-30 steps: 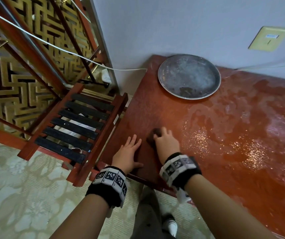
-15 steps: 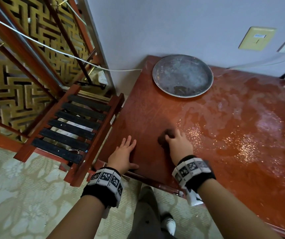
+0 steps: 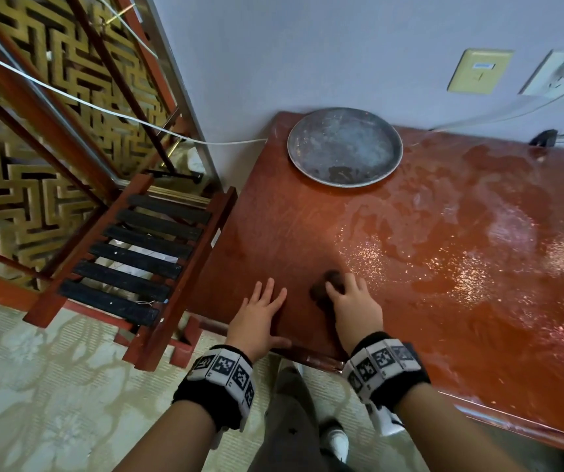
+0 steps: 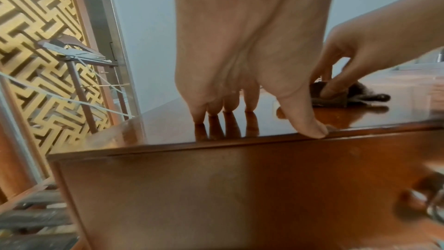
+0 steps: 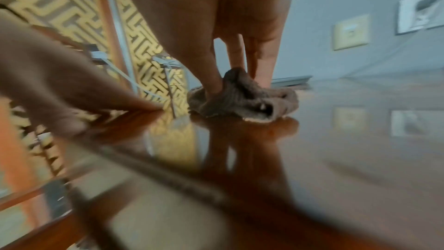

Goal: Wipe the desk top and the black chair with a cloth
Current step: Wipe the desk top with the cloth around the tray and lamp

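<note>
The red-brown desk top (image 3: 444,301) is glossy, with dusty streaks and wet patches to the right. My right hand (image 3: 348,298) grips a bunched dark brown cloth (image 3: 325,287) and presses it on the desk near the front left corner; the cloth (image 5: 242,98) shows under thumb and fingers in the right wrist view. My left hand (image 3: 260,308) lies flat on the desk by the front edge, fingers straight, thumb on the rim (image 4: 310,126). The black slatted chair (image 3: 137,253) with a red frame stands left of the desk.
A round grey metal tray (image 3: 345,146) sits at the desk's back left corner. A black plug (image 3: 546,137) lies near the wall at the back. A white cord (image 3: 103,109) crosses a gold lattice screen (image 3: 18,148) on the left. My leg and shoe (image 3: 335,441) are below.
My right hand has slid the cloth a little to the right across the desk, away from the left hand. The left hand has stayed flat in place. The head view has shifted right.
</note>
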{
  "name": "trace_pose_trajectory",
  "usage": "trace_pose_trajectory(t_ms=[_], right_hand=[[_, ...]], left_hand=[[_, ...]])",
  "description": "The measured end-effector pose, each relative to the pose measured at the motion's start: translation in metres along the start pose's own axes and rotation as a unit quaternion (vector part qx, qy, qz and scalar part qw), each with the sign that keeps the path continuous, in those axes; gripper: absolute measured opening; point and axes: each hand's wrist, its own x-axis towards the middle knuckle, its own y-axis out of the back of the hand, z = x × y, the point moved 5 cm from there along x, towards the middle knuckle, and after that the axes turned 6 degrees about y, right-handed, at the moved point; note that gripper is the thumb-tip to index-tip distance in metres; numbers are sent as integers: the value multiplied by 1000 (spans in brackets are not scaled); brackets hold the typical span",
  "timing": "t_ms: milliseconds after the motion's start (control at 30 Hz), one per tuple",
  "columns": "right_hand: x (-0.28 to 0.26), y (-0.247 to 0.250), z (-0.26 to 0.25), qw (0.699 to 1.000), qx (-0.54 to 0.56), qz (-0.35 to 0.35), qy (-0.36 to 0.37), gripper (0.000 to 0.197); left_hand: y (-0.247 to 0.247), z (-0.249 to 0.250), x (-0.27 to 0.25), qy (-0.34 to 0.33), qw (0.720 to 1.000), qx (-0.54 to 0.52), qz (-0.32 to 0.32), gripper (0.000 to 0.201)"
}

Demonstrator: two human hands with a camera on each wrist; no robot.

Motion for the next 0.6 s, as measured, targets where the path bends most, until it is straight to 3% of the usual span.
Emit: trace_pose_trajectory(t_ms=[133, 233, 433, 533, 600], right_hand=[[-37, -19, -40, 996, -2, -33, 86, 53], [-48, -21, -35, 994, 19, -29, 99, 56], [-41, -7, 46, 998, 25, 29, -53, 53], [-45, -10, 36, 998, 12, 1, -55, 55], [-50, -13, 13, 1000, 8, 24, -16, 61]], left_hand=[[-2, 4, 0, 8, 1000, -8, 6, 93], [0, 4, 0, 11, 1000, -17, 7, 92], [-1, 3, -1, 26, 999, -35, 4, 100], [-2, 3, -1, 29, 999, -46, 5, 101], [-1, 3, 0, 33, 998, -54, 5, 102]])
